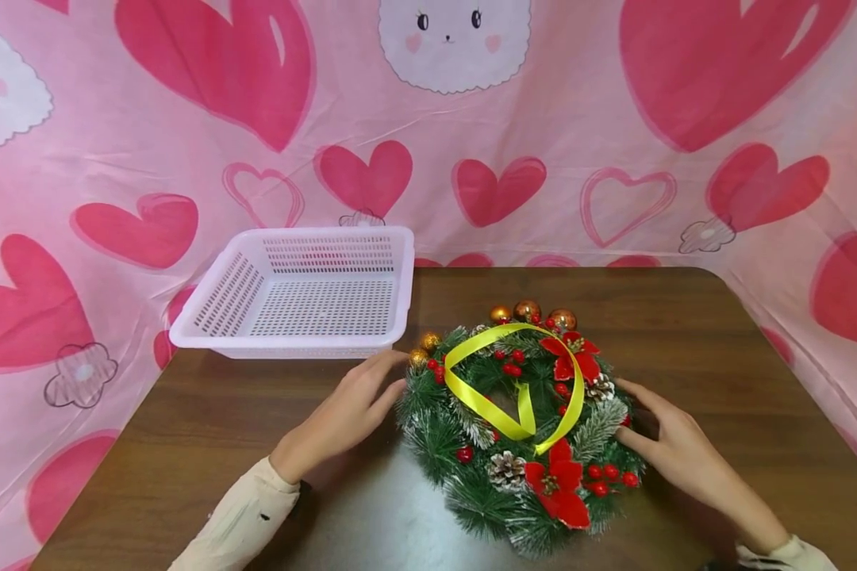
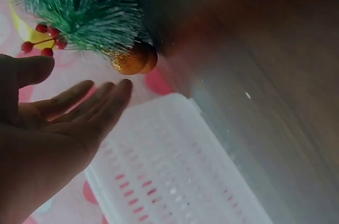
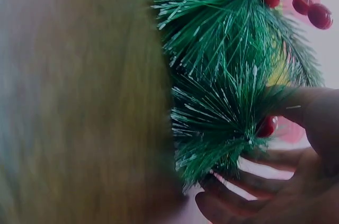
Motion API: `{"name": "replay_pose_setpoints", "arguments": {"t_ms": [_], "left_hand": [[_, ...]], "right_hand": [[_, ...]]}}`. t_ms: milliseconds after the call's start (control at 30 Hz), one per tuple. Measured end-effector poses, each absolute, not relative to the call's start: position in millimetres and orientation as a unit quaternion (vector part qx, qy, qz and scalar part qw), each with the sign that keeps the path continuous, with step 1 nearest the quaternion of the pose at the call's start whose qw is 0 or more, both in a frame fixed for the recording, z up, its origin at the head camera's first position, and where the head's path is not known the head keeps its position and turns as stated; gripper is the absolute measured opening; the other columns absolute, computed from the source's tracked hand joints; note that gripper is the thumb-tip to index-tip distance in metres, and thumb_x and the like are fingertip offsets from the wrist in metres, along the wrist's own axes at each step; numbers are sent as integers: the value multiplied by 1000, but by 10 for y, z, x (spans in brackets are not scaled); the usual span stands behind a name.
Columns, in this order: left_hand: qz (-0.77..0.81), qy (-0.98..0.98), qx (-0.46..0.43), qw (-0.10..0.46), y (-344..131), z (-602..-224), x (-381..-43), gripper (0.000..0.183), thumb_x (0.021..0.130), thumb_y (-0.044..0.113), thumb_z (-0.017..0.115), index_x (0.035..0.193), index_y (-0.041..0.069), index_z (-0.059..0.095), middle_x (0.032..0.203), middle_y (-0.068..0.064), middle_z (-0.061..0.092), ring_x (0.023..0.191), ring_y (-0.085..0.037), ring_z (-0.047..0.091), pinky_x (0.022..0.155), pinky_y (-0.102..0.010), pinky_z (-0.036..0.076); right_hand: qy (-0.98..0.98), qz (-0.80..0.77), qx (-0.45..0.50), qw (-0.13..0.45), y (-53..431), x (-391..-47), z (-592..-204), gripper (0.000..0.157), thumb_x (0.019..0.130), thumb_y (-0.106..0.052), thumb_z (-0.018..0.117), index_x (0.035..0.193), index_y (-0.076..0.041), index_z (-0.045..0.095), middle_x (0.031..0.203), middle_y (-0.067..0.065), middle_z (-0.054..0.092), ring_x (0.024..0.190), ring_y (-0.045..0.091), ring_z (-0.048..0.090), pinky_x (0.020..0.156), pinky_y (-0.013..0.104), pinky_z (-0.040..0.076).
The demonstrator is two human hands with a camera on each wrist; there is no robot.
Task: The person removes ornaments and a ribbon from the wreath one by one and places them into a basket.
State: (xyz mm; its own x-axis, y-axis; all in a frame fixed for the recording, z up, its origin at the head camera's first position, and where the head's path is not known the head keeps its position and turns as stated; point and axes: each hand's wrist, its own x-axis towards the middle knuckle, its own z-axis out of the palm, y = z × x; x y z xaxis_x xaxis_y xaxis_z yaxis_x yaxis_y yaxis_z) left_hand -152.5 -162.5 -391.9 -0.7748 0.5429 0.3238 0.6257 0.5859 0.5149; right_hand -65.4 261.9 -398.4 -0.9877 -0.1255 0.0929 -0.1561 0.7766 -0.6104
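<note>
A green wreath (image 1: pixel 464 492) lies on the table, with snowy tips, red flowers, red berries, pinecones and gold baubles along its far and left edges. A loop of yellow ribbon (image 1: pixel 482 406) rests over its centre. My left hand (image 1: pixel 343 412) is beside the wreath's left edge, fingers extended near the gold baubles (image 2: pixel 130 60); a small gap shows in the left wrist view. At the right edge, my right hand (image 1: pixel 685 456) touches the greenery (image 3: pixel 212 102), its thumb and fingers spread around the outer needles. Some of its fingertips are hidden by the wreath.
A white perforated plastic basket (image 1: pixel 293 342) stands at the back left of the brown wooden table (image 1: pixel 743 381), with nothing inside. A pink cloth (image 1: pixel 428 119) printed with hearts hangs behind and around the table.
</note>
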Motion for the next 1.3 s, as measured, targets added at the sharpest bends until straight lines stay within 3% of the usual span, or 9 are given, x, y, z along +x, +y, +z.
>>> {"name": "replay_pose_setpoints", "arguments": {"t_ms": [267,367,433,500,600,800,1033,1300], "left_hand": [[-317,-888,-333,-10,-1556,-3922,-1779,43,102,20,58,136,-6,52,135,-19,57,128,-33,52,108,-49,41],[-340,-875,-344,-36,-1553,-3946,-1882,40,102,19,56,134,-5,54,132,-18,60,124,-32,55,104,-49,44],[-354,-868,-345,-57,-1558,-3961,-1928,39,103,20,55,134,-4,55,132,-17,61,124,-31,56,103,-49,45],[-364,-863,-342,-79,-1568,-3986,-1965,39,104,20,54,135,-2,55,132,-15,61,124,-30,56,103,-49,45],[-376,-856,-335,-112,-1576,-4013,-1998,39,104,21,53,137,0,55,134,-13,60,121,-28,57,102,-48,46],[-410,-839,-324,-152,-1576,-4061,-2058,38,104,26,54,136,4,55,128,-9,61,90,-21,64,85,-38,52],[-426,-826,-348,-125,-1570,-4069,-2118,28,99,19,63,122,4,56,121,-9,63,112,-22,63,96,-41,51],[-396,-842,-366,-31,-1608,-4024,-2159,29,90,7,73,116,4,60,114,-6,67,106,-22,65,94,-42,53]], "right_hand": [[-939,335,74,14,2777,-660,-3991,64,91,-14,73,148,-7,44,143,29,48,118,51,54,86,62,49],[-942,328,65,14,2814,-650,-4009,65,91,-19,73,149,-14,44,144,23,49,124,45,49,91,47,48],[-941,331,62,17,2826,-636,-4026,64,92,-21,73,149,-17,44,145,20,49,125,42,46,92,46,45],[-938,342,53,9,2833,-611,-4051,65,93,-23,72,150,-19,43,146,19,47,126,43,43,96,51,44],[-932,360,43,0,2836,-564,-4085,65,94,-23,71,151,-17,42,147,22,45,126,48,40,90,70,38],[-931,364,35,3,2820,-528,-4118,65,94,-23,70,152,-21,41,149,21,44,128,44,39,90,68,38],[-927,373,30,0,2784,-538,-4104,65,95,-22,69,153,-21,39,151,22,41,130,49,36,89,71,36],[-924,380,34,11,2680,-594,-4128,64,95,-23,69,152,-24,41,149,19,42,133,33,38,91,71,36]]}}
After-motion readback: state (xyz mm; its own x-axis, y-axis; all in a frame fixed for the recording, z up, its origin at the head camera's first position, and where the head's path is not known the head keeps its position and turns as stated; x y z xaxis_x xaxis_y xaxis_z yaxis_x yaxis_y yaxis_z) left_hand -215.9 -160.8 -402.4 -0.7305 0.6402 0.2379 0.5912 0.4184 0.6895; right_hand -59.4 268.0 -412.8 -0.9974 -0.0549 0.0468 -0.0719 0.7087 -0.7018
